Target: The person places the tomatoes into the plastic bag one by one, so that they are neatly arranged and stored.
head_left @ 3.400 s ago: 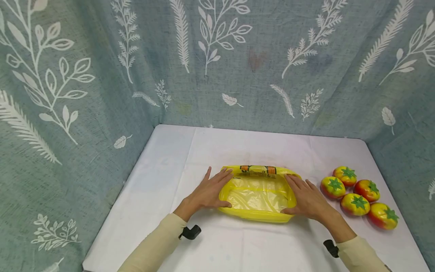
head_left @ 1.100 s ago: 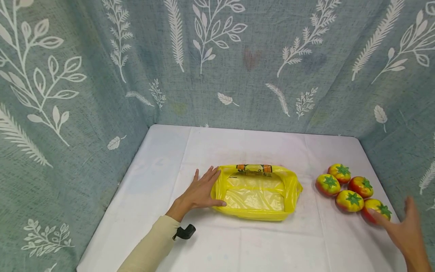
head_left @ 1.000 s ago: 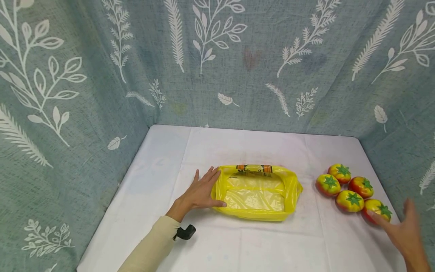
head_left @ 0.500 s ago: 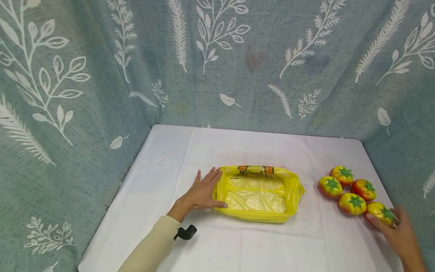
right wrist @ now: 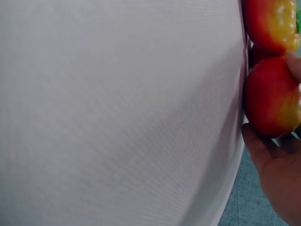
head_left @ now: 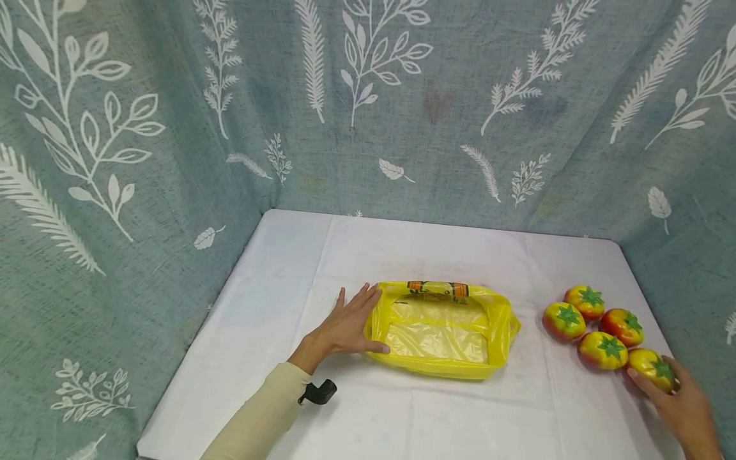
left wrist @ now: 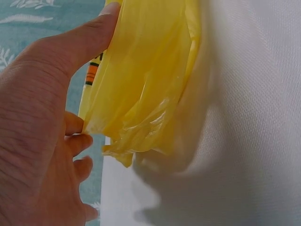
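Left hand flat, fingers straight against yellow bag at its 9 o'clock edge, right hand fingers curling round nearest tomato, white surface.

A white cloth is covering the bench, showing faint creases and a pale stain near the middle. A grey-blue curtain printed with white leaves and ferns is hanging behind the bench and wrapping round both sides. Three other tomatoes are sitting in a close cluster near the right edge: one farthest back, one to its left, one beside them.
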{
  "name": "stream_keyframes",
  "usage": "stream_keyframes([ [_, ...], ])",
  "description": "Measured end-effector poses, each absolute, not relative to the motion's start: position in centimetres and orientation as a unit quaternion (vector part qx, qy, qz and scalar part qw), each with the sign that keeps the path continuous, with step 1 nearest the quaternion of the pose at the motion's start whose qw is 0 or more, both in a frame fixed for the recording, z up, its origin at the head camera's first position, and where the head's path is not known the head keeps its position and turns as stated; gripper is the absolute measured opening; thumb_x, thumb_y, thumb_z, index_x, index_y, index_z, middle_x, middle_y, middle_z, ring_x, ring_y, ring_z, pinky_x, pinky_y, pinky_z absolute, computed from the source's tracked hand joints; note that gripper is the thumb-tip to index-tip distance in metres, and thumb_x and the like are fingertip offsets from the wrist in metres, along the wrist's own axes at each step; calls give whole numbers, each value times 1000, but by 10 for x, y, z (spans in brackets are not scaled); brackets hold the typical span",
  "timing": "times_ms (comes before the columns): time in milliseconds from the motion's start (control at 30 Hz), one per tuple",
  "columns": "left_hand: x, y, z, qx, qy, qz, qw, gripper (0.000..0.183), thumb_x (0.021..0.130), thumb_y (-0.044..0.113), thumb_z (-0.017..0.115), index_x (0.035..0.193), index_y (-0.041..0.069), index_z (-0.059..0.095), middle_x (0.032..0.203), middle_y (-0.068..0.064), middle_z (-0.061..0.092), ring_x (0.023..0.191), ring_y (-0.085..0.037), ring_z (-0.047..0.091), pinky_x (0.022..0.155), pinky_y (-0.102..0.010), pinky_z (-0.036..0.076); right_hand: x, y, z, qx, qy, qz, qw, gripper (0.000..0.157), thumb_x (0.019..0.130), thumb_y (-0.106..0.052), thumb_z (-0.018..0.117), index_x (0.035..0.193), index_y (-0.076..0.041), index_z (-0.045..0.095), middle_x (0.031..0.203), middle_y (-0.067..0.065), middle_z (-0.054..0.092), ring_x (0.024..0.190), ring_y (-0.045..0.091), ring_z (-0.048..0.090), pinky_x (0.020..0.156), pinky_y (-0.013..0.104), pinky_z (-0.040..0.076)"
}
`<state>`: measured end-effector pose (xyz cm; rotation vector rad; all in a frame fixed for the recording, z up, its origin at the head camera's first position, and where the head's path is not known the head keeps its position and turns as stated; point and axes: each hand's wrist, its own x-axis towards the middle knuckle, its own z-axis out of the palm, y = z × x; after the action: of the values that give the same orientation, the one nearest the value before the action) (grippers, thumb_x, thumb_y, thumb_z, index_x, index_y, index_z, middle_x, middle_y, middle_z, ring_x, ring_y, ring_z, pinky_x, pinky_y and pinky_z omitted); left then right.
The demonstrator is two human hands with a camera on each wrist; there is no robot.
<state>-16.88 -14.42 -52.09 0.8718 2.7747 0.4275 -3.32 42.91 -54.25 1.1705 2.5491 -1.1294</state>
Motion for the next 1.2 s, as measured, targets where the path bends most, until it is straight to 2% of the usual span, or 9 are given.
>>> stream_keyframes([
  [233, -169, -144, -522, 295, 939, 148, 97, 127, 75, 76, 71, 163, 7, 11, 169, -8, 9, 155, -26, 5, 117, -68, 0, -32, 428, -536, 390, 838, -378, 50, 94, 102, -48, 53, 159, 3, -2, 160, 38, 2, 144, 58, 13, 114, 69, 17],
  [433, -168, -146, -522, 296, 938, 152, 95, 128, 74, 77, 71, 163, 6, 12, 169, -9, 10, 155, -26, 6, 117, -69, 1, -34, 426, -520, 378, 848, -369, 29, 98, 100, -52, 53, 158, 7, 2, 159, 39, 6, 140, 59, 19, 111, 69, 24],
  [633, -167, -146, -522, 300, 938, 148, 95, 128, 74, 78, 70, 162, 5, 12, 169, -9, 11, 155, -27, 6, 116, -69, 1, -44, 410, -489, 353, 856, -378, -20, 92, 101, -43, 57, 159, 6, 5, 160, 38, 9, 137, 59, 25, 106, 69, 32],
  [900, -168, -146, -523, 302, 939, 131, 101, 129, 75, 82, 65, 163, 7, 9, 169, -8, 8, 155, -26, 4, 116, -69, 1, -67, 384, -453, 233, 895, -366, -100, 79, 101, -27, 61, 158, 6, 17, 156, 37, 25, 133, 60, 34, 108, 66, 31],
  [967, -169, -146, -523, 302, 939, 133, 98, 128, 75, 81, 66, 163, 7, 9, 169, -8, 8, 155, -26, 4, 116, -69, 1, -72, 376, -447, 198, 903, -364, -109, 79, 101, -26, 62, 159, 4, 18, 154, 37, 27, 130, 59, 37, 113, 56, 32],
  [1033, -170, -145, -523, 301, 939, 137, 99, 128, 75, 80, 66, 163, 7, 10, 169, -8, 8, 155, -26, 4, 117, -69, 1, -76, 370, -441, 162, 911, -361, -116, 79, 100, -27, 64, 159, 2, 20, 152, 37, 28, 127, 57, 39, 114, 37, 35],
  [1100, -171, -144, -524, 299, 939, 137, 101, 128, 75, 80, 67, 163, 6, 10, 169, -7, 8, 155, -25, 4, 117, -68, 0, -80, 366, -434, 120, 916, -362, -124, 78, 99, -25, 67, 158, 1, 24, 148, 36, 32, 121, 50, 42, 105, 12, 34],
  [1133, -172, -144, -524, 298, 939, 138, 103, 127, 75, 79, 68, 163, 7, 11, 169, -7, 8, 155, -25, 4, 117, -68, -1, -83, 364, -431, 101, 918, -363, -126, 78, 98, -25, 68, 158, 1, 26, 146, 36, 33, 118, 45, 43, 97, 4, 32],
  [1200, -173, -143, -524, 295, 940, 140, 103, 127, 75, 78, 69, 163, 7, 12, 169, -7, 9, 155, -25, 4, 117, -68, -1, -88, 360, -424, 71, 920, -364, -128, 77, 96, -25, 71, 157, 0, 30, 144, 34, 35, 114, 39, 44, 83, -4, 30],
])
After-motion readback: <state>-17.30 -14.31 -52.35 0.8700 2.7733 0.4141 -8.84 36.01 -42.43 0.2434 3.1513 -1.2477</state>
